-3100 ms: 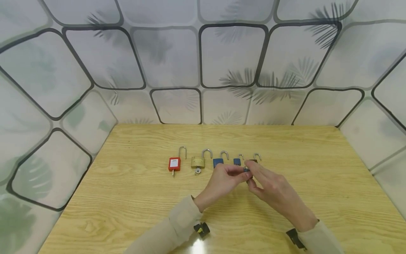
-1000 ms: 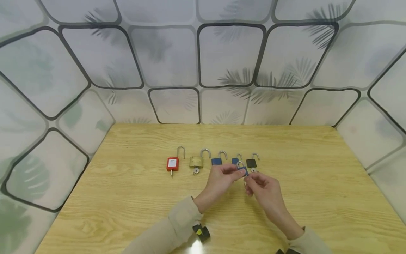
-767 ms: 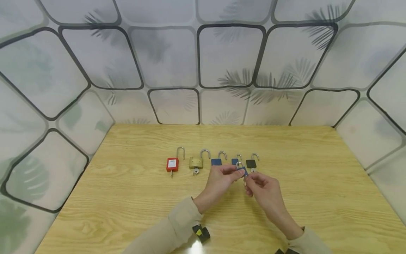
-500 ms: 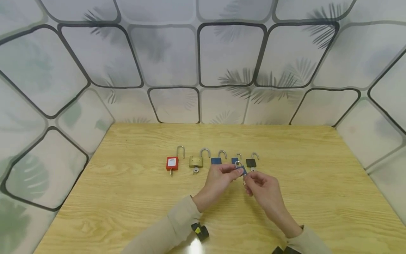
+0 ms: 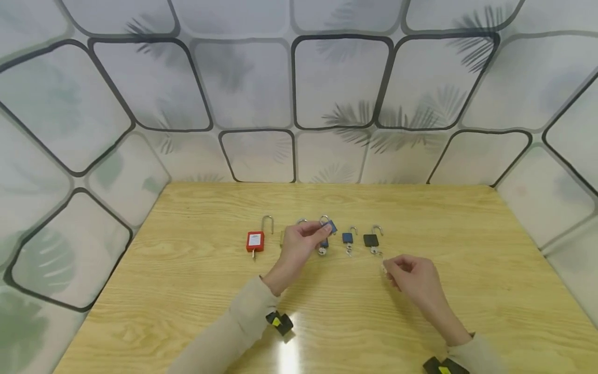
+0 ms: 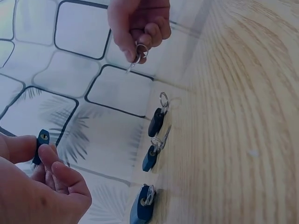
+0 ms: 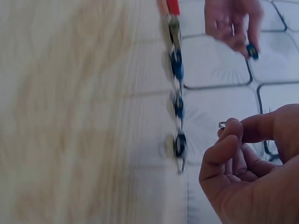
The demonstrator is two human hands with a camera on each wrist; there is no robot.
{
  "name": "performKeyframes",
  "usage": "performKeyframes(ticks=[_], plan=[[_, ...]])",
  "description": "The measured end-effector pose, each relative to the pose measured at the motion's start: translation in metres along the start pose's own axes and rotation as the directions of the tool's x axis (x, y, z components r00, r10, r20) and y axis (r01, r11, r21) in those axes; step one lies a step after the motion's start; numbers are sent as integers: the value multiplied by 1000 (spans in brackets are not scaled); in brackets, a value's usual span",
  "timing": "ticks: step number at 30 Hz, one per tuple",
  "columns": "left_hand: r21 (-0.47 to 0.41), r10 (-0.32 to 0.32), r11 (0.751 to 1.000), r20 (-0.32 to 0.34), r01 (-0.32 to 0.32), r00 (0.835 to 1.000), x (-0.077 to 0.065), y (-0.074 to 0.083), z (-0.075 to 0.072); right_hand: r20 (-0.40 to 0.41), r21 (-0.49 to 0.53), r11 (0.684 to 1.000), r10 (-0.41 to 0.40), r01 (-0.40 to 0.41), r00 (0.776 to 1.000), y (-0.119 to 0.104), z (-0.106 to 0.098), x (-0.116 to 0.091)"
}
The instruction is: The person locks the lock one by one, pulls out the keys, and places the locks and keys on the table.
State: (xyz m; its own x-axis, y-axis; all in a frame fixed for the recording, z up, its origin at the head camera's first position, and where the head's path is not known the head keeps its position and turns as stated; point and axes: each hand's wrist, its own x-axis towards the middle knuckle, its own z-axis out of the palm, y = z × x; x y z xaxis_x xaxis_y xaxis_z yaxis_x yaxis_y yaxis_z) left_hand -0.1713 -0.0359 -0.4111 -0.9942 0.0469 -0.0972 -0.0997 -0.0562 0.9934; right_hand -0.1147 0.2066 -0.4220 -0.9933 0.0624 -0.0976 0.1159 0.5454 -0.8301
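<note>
Both hands had moved since the earlier head frame: the left hand had carried the held padlock leftward and slightly up the frame, while the right hand had drawn off to the right with the key. Left fingers pinched the held padlock by its body; right fingers pinched the key at its ring. Keyhole of the held padlock showed bare in the left wrist view, so separation of key and lock was judged complete. Set out on the surface across the frame's centre were the red padlock, brass padlock, larger blue padlock, smaller blue padlock and black padlock. Keys hung at the red, both blue and the black units; the brass unit was mostly covered by the left hand. Raised shackles were noted on the red, smaller blue and black units. Setting down the held padlock and its key was judged outstanding. Held padlock was located just right of centre in the head view, above the larger blue unit in the frame. Its shackle pointed to the upper left, its long axis slanting down to the lower right; whether the shackle was latched could not be told.
</note>
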Motion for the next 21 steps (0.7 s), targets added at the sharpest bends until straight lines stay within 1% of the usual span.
performKeyframes(ticks=[3, 5, 7, 10, 14, 20, 21], plan=[[46, 14, 999, -3, -14, 1000, -1, -2, 1, 8, -115, 993, -13, 14, 1000, 8, -15, 10], [75, 23, 997, 2, -23, 1000, -2, -3, 2, 15, -186, 982, -14, 17, 1000, 13, -23, 15], [83, 29, 996, 6, -30, 1000, -2, -4, 3, 28, -237, 971, -4, 11, 1000, 18, -28, 20], [86, 39, 996, 13, -40, 999, -3, -5, 4, 50, -267, 964, 25, -11, 998, 22, -33, 25], [89, 35, 995, 34, -38, 999, -3, -6, 4, 68, -297, 954, 54, -32, 996, 24, -32, 29], [101, 6, 995, 35, -9, 999, -3, -8, 4, 76, -330, 943, 61, -33, 995, 27, -27, 36], [103, -4, 995, 33, 0, 999, -6, -3, 4, 80, -332, 943, 57, -28, 995, 27, -27, 37]])
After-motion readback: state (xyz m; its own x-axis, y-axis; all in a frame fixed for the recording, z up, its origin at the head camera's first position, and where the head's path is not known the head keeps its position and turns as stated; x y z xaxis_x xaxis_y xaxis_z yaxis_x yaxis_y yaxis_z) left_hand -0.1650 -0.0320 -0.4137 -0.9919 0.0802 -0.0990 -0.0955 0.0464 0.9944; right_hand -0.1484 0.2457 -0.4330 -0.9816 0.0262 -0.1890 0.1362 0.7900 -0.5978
